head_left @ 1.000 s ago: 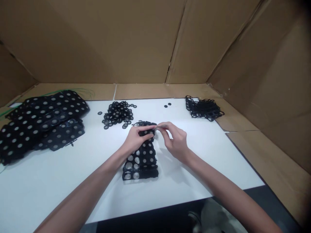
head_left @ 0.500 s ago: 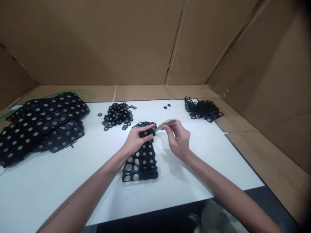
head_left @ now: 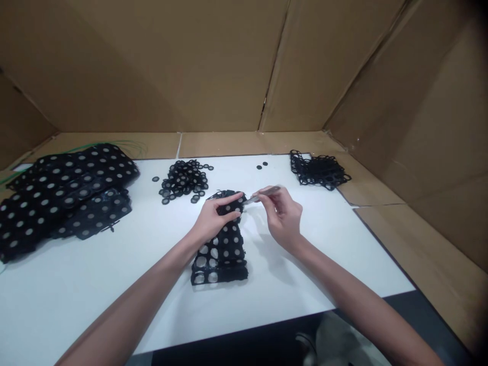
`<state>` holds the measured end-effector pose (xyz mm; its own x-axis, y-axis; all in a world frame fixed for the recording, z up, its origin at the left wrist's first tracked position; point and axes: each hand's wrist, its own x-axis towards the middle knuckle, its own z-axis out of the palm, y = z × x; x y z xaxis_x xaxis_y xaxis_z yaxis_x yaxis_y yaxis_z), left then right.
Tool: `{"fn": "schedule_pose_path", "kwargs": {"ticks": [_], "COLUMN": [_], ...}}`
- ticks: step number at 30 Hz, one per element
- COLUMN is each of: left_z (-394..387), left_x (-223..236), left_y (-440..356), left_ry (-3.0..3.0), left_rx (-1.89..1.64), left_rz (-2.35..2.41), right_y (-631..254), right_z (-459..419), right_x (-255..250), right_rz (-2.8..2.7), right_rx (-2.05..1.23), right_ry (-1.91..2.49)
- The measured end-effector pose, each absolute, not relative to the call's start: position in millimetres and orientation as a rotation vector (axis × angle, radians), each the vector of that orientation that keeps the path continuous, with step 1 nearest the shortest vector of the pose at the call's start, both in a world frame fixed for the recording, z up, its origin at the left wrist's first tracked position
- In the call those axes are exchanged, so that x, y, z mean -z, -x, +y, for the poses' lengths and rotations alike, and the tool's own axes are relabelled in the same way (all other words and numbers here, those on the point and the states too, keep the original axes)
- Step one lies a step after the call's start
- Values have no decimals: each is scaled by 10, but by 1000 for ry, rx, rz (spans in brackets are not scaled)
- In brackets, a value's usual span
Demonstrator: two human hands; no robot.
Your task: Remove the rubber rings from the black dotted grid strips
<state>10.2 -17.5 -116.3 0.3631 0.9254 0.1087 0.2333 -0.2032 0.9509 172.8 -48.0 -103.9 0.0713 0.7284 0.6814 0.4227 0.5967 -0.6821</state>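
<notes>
A black sheet of rubber-like washers (head_left: 231,239) lies on the white table, with pale round centres on its right and open holes on its left. My left hand (head_left: 213,217) grips its raised far end between thumb and forefinger. In my right hand (head_left: 284,216) is a slim metal knife, possibly a scalpel (head_left: 263,195), pinched between thumb and fingers. Its tip is at the sheet's right edge, close to my left fingertips; whether it touches cannot be made out.
A larger dotted black sheet pile (head_left: 64,190) covers the left side. Loose washers (head_left: 185,178) are heaped at the back middle, two small black discs (head_left: 262,165) beyond my hands. Black holed scrap (head_left: 320,170) lies back right. Cardboard walls (head_left: 171,66) surround the white table (head_left: 305,284).
My right hand has shifted slightly to the right with the knife, whose handle lies a little lower. My left hand keeps its hold on the sheet.
</notes>
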Motion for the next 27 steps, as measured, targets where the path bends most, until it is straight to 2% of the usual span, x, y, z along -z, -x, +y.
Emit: {"fn": "schedule_pose_path", "kwargs": {"ticks": [12, 27], "left_z": [-184, -165], "left_x": [1152, 1174], "left_y": [-95, -110], "left_ry": [-1639, -1526], "left_rx": [-911, -916], "left_rz": [1030, 995], "right_y": [-1702, -1614], "right_z": [-472, -427], "right_x": [1052, 1116], "right_rz": [-1587, -1871], "right_rx": [-267, -37], "right_ry": [1006, 967]}}
